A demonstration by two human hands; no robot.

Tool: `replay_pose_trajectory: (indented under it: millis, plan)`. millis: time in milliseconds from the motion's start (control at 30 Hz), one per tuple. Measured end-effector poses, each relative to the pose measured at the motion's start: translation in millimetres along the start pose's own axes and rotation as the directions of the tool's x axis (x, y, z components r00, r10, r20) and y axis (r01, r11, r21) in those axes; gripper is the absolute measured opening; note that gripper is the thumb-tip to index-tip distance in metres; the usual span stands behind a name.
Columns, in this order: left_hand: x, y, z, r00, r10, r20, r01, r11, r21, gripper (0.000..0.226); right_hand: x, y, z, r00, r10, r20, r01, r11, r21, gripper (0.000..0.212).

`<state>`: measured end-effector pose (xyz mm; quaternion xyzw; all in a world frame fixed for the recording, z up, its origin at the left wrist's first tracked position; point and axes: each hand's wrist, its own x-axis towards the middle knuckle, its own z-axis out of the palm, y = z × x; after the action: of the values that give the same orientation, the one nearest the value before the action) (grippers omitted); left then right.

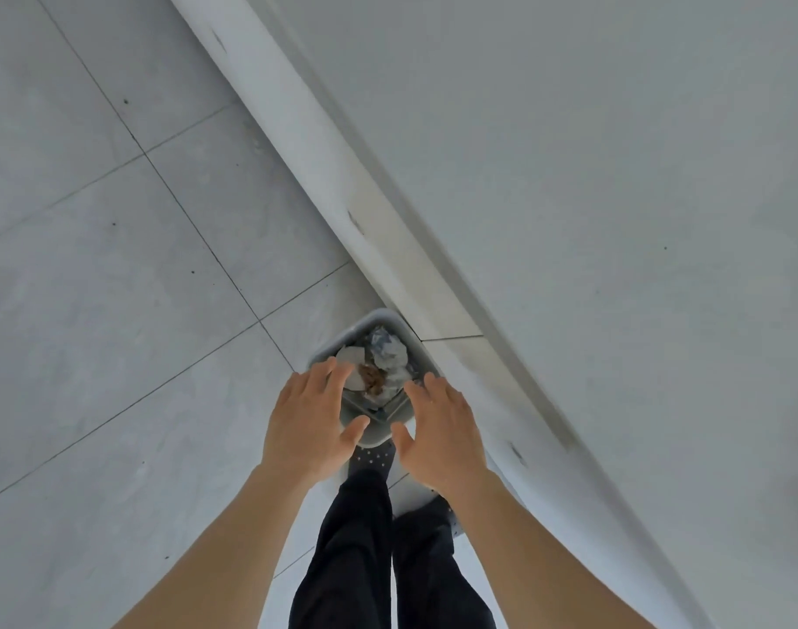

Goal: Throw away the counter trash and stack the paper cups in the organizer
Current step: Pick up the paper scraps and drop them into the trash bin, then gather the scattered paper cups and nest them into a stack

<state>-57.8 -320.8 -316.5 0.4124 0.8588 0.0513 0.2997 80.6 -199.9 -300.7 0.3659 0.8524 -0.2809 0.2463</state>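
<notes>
A grey trash bin (379, 320) stands on the floor against the base of a white wall. Inside it lies crumpled paper trash (388, 354) with a brown scrap among it. My left hand (313, 417) hovers over the bin's left side with fingers spread and nothing in it. My right hand (440, 429) hovers over the bin's right near corner, also spread and empty. No paper cups or organizer are in view.
Grey floor tiles (115, 265) fill the left. A white wall (615, 174) with a pale baseboard (324, 143) runs diagonally on the right. My legs in dark trousers (356, 551) and dotted dark footwear stand just below the bin.
</notes>
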Motion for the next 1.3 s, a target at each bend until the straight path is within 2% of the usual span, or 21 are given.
replay_pose_trajectory:
  millis: [333, 733, 900, 1100, 1300]
  plan:
    - [-51.8, 19.1, -98.0, 0.997, 0.061, -0.05, -0.056, 0.994, 0.095, 0.078, -62.5, -42.7, -71.7, 0.991, -0.096, -0.089, 0.09, 0.994, -0.067, 0.061]
    - [-101.9, 75.5, -216.5, 0.97, 0.198, -0.139, -0.174, 0.97, 0.169, 0.08, -154.9, -73.4, -172.8, 0.922, -0.16, -0.353, 0.12, 0.984, -0.132, 0.052]
    - [-108.2, 122.6, -247.8, 0.936, 0.294, -0.196, -0.254, 0.945, 0.206, 0.083, -191.4, -52.8, -210.0, 0.907, -0.105, -0.408, 0.069, 0.992, -0.102, 0.059]
    - [-104.9, 185.7, -254.9, 0.89, 0.426, -0.162, -0.383, 0.892, 0.239, 0.085, -234.4, -6.6, -241.3, 0.866, 0.02, -0.5, -0.048, 0.998, -0.043, 0.061]
    - [-109.1, 269.0, -243.7, 0.813, 0.568, -0.13, -0.519, 0.807, 0.281, 0.083, -283.7, 57.9, -251.0, 0.779, 0.169, -0.603, -0.165, 0.984, 0.063, 0.055]
